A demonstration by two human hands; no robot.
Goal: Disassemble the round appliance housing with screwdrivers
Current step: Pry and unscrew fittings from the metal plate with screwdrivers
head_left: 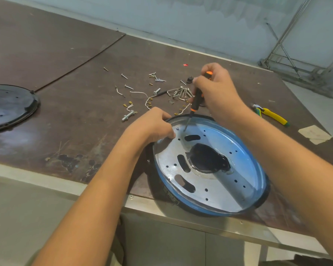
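Note:
The round appliance housing [244,156] lies near the table's front edge, a metal plate with slots, small holes and a dark central opening, ringed in blue and black. My left hand [154,124] grips its far left rim. My right hand [215,89] holds a black and orange screwdriver [195,101] almost upright. The screwdriver's tip rests on the plate near a small screw [177,128] at the far rim, just right of my left fingers.
Loose screws, bolts, hex keys and wire terminals [158,91] lie scattered behind the housing. A black round cover [8,104] sits at the left edge. Yellow-handled pliers [271,116] and a piece of tape [314,134] lie at the right. The table's metal front edge [181,214] runs below the housing.

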